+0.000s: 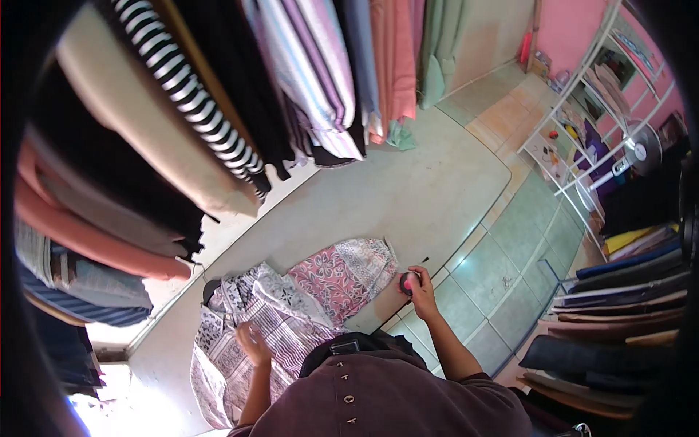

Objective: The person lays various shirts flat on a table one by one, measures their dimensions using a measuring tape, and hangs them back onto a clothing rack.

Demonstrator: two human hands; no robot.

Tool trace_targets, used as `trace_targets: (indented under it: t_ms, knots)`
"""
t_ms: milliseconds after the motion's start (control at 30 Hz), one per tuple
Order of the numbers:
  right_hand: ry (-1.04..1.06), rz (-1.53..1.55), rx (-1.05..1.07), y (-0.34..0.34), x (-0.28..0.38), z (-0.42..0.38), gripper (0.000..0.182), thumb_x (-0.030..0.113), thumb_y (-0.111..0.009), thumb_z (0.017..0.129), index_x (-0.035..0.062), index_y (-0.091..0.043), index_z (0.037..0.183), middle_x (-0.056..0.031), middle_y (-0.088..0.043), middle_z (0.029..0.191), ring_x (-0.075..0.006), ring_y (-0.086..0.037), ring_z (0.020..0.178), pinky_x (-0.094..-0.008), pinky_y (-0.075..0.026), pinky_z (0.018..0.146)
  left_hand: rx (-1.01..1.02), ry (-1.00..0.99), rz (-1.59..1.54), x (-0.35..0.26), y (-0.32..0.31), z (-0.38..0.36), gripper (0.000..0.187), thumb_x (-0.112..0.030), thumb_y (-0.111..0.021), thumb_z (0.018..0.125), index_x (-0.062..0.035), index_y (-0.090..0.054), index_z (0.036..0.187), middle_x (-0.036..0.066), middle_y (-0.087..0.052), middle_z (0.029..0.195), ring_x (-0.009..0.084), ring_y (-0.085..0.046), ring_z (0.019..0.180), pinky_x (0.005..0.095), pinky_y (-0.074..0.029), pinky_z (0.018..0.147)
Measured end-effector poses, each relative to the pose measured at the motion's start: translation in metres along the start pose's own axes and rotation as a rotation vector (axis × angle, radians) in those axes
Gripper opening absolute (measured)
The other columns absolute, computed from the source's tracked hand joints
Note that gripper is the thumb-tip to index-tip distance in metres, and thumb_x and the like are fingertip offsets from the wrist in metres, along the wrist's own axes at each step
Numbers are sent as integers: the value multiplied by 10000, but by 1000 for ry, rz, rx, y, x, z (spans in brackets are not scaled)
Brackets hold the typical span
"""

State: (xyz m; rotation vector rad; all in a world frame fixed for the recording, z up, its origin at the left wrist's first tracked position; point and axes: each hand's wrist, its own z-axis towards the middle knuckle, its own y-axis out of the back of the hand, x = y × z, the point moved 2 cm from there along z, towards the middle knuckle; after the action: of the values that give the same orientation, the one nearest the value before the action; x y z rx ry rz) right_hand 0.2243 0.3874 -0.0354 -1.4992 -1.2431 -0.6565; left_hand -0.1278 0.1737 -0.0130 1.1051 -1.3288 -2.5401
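A patterned shirt (pixel 251 309) in white, grey and pink lies spread on a pale flat surface, its collar toward the left. My left hand (pixel 253 346) rests over the shirt's front near the collar, its fingers loosely apart. Off the shirt's right end, my right hand (pixel 421 295) is closed around a small round black thing with a pink middle (pixel 409 283). Its exact kind is too small to make out. The pink floral part (pixel 338 280) of the shirt lies between my two hands.
Hanging clothes (pixel 306 65) line the upper left above the pale surface (pixel 408 189). Green floor tiles (pixel 502 269) lie to the right. Beyond them stand a white metal rack (pixel 557 193), a fan (pixel 641 149) and a row of hung trousers (pixel 619 313).
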Motion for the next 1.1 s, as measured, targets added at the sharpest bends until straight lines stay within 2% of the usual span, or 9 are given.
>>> trace_targets:
  t_ms: [267,400,433,600,667,733,800,967,1100]
  knots:
    - [134,-227,275,-39,25,-7,441,31,-487,838,31,-224,1192,-191,-519,1055,-200,-581,846,-311,-485,763,-129,323,357,88,79,-106,325,-209,-455,839,10,-446,1079,213,-440,1114,381,-413,1044,463,-321,884]
    - [252,-377,405,-64,24,-6,515,4,-497,825,33,-179,1229,-218,-449,1145,-198,-556,883,-292,-482,771,53,403,480,84,79,-125,514,-285,-463,829,1,-334,1237,224,-327,1282,383,-305,1188,460,-236,973]
    - [304,-369,377,-73,20,-7,410,32,-523,815,17,-320,1171,-155,-532,1039,-183,-564,861,-308,-477,774,60,389,536,83,77,-126,532,-296,-450,833,-3,-317,1257,217,-306,1303,373,-277,1211,456,-215,988]
    - [537,-778,662,-137,-6,-19,288,116,-585,778,31,-515,1044,-144,-604,799,-216,-605,703,-312,-461,624,95,426,572,73,78,-121,559,-331,-403,845,-23,-280,1295,186,-263,1348,343,-209,1261,444,-149,1025]
    - [640,-842,848,-152,-33,-18,323,84,-579,736,34,-497,1045,-203,-565,921,-351,-562,841,-375,-441,728,105,445,572,72,79,-119,566,-339,-400,844,-27,-276,1299,183,-255,1355,339,-199,1266,444,-136,1029]
    - [603,-1070,871,-134,-53,-1,314,32,-563,698,36,-499,1005,-202,-541,942,-366,-531,888,-406,-420,771,125,459,604,70,78,-117,572,-345,-402,838,-39,-273,1304,183,-249,1358,339,-202,1266,449,-131,1029]
    - [772,-1215,638,-113,-41,41,274,-35,-518,632,43,-513,894,-174,-547,920,-347,-507,929,-398,-402,825,128,497,597,69,78,-114,578,-342,-407,828,-51,-272,1309,181,-244,1362,335,-201,1267,452,-127,1029]
    - [897,-1364,-108,-30,36,166,374,124,-548,765,-37,-471,1093,-221,-542,988,-376,-517,910,-429,-401,806,133,483,585,69,80,-114,584,-331,-413,816,-57,-270,1312,179,-232,1368,342,-193,1267,468,-124,1026]
    - [946,-1135,-168,-87,56,105,302,75,-553,752,-38,-514,1030,-198,-570,915,-349,-549,847,-403,-427,769,185,488,539,78,83,-113,630,-379,-437,793,-55,-275,1309,180,-238,1362,340,-210,1256,460,-128,1021]
